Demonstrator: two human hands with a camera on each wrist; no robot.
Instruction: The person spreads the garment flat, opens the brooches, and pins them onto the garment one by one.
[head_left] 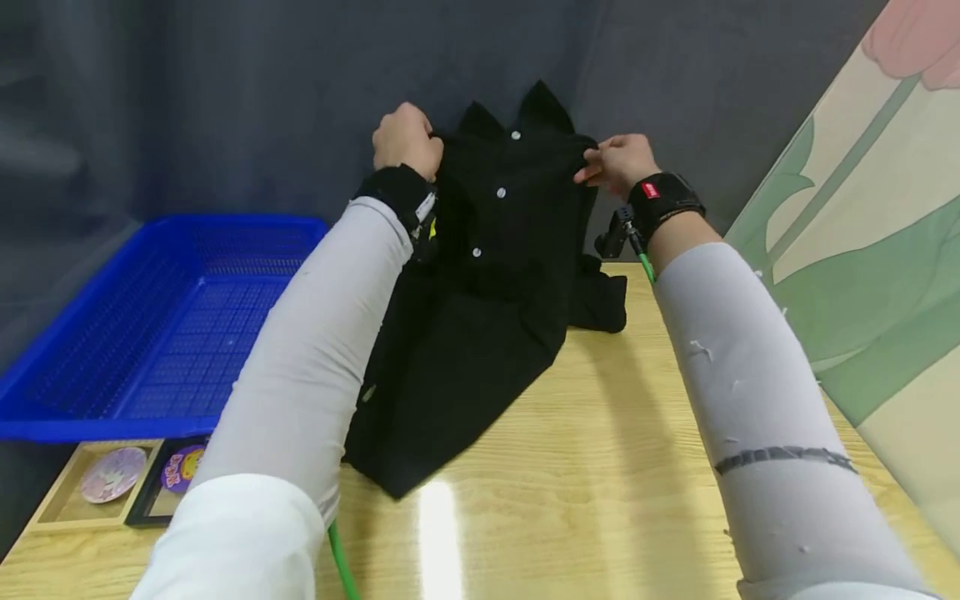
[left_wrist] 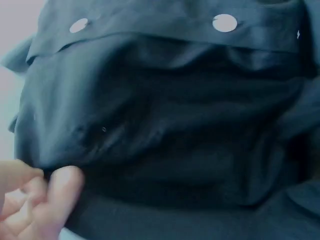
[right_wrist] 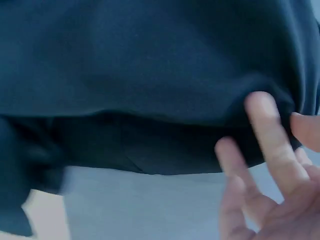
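Black shirt [head_left: 495, 275] w/ white buttons hangs up in the air by its 2 shoulders, and its bottom half lies on the wood table [head_left: 600, 467]. L hand [head_left: 406, 140] has its fingers curled tight on the L shoulder of the cloth. R hand [head_left: 619, 163] pinches the other shoulder btwn thumb and fingers. In the R wrist view the fingers [right_wrist: 267, 135] lie spread behind the cloth edge, w/ the thumb at the side. In the L wrist view the fingertips [left_wrist: 60, 192] sit just under a fold, close together.

1 sleeve end sits bunched on the table near the R wrist. Blue basket [head_left: 150, 325] stands to the L, near the shirt but not touching it. 2 small trays w/ round stickers [head_left: 112, 475] sit at the front L corner.

What could go wrong, I think: the R pinch looks small, so the cloth may slip out and that side would drop. Also the bunched sleeve could get folded under and make a lump. A fast pull could drag the hem off the table.
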